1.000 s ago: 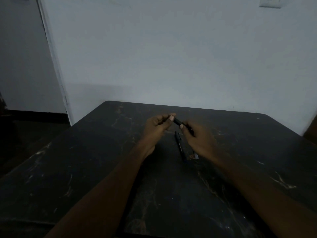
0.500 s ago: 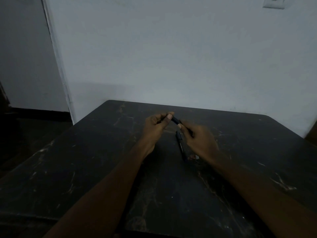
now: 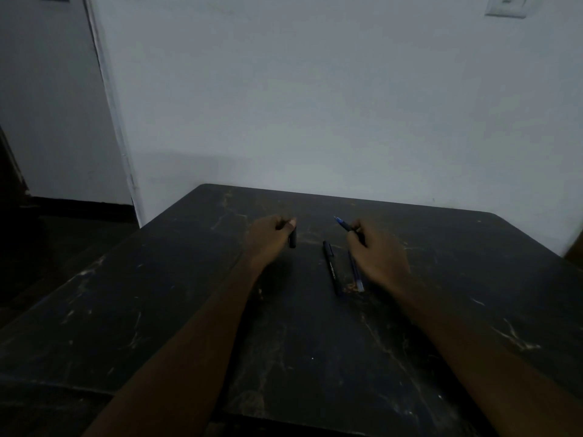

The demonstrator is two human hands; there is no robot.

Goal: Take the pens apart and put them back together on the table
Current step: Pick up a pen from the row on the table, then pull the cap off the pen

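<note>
In the head view, the left hand (image 3: 268, 238) is curled around a black pen cap (image 3: 292, 239) that hangs down from its fingers above the dark, scratched table (image 3: 157, 310), while the right hand (image 3: 377, 257) pinches an uncapped pen (image 3: 345, 226) with its blue tip aimed up and left. Between the hands, a capped black pen (image 3: 332, 269) lies on the table, and just beside it a thin blue refill (image 3: 356, 272) lies partly under the right hand.

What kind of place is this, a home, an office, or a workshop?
Probably a plain room in a home, though this is not certain: a bare pale wall with a switch plate, a door frame, and a worn dark table against the wall. The light is dim.
</note>
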